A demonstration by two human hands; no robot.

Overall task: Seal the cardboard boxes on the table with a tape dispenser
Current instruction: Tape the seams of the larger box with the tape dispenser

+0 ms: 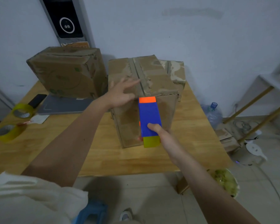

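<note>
We grip blue-orange-yellow tape dispenser (149, 120) in right hand (159, 131) at worn cardboard box's (144, 81) 6 o'clock edge; left hand (121, 92) flat, fingers spread, on top.

Your right hand (158, 133) hid its fingers behind the tape dispenser (149, 118) | rear box (176, 70) mostly hidden behind the front box (145, 97) | your left fingers (128, 83) were motion-blurred

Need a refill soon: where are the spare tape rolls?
Head view: two spare tape rolls lie at the table's left edge, beside the phone.
</note>
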